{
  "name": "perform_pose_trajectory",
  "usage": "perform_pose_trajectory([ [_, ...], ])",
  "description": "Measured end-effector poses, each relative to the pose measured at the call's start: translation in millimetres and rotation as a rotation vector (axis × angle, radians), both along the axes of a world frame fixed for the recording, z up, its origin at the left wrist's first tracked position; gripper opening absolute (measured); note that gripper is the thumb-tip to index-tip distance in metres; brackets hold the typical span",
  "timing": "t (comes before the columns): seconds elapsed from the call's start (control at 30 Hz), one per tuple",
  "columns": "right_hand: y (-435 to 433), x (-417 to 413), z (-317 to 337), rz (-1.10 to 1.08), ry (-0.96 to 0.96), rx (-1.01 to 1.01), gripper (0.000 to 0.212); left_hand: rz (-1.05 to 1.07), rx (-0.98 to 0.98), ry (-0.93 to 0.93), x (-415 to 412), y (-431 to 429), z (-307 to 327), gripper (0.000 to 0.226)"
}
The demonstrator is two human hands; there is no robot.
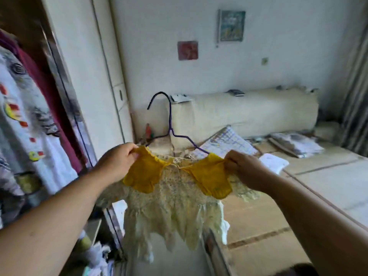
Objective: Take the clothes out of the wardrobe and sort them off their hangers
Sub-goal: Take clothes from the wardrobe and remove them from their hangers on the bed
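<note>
A small pale yellow floral dress point(175, 204) with a mustard yellow collar hangs in front of me on a purple wire hanger point(170, 124). My left hand point(117, 162) pinches the dress's left shoulder by the collar. At the other shoulder, my right hand point(245, 168) grips the collar. The hanger's hook stands up above the dress, free of any rail. To my left, the open wardrobe point(59, 80) holds hanging clothes, among them a white printed garment point(25, 124) and a maroon one point(47, 92).
A bed point(298, 196) with a pale mat lies to the right, with a checked pillow point(225, 142), folded fabric point(296, 144) and a long cream bolster point(249, 112) along the wall. Curtains point(356, 100) hang at the far right. Loose items sit low in the wardrobe point(95, 253).
</note>
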State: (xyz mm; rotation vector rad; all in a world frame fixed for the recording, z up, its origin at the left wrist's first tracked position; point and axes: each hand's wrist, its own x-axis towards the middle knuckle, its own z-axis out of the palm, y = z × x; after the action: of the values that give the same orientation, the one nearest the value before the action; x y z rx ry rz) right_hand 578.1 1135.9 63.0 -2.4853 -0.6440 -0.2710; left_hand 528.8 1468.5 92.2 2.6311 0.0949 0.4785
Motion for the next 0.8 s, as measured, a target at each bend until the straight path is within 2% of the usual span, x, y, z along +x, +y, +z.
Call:
perform_pose_trajectory([
  [0.1, -64.8, -25.1, -43.0, -0.056, 0.181, -0.012, 0.011, -0.118, 0.009, 0.064, 12.8, -60.0, -35.6, 0.021],
  [0.2, -136.2, -55.5, -82.2, -0.198, 0.32, -0.001, 0.009, -0.261, -0.007, 0.147, 29.6, -133.7, -73.0, 0.011],
  [0.33, -228.5, -102.6, -137.5, -0.388, 0.483, 0.051, 0.011, -0.414, 0.058, 0.295, 52.6, -238.6, -124.8, 0.014],
  [0.5, -335.2, -164.3, -197.6, -0.632, 0.731, 0.314, 0.018, -0.671, 0.128, 0.492, 62.8, -371.3, -190.3, 0.015],
  [0.7, -431.8, -181.1, -256.8, -0.923, 0.822, 0.561, 0.018, -0.76, 0.145, 0.599, 73.5, -498.2, -250.2, 0.015],
  [0.8, -462.6, -165.8, -293.8, -0.973, 0.85, 0.523, 0.018, -0.736, 0.151, 0.604, 89.2, -538.7, -280.3, 0.018],
])
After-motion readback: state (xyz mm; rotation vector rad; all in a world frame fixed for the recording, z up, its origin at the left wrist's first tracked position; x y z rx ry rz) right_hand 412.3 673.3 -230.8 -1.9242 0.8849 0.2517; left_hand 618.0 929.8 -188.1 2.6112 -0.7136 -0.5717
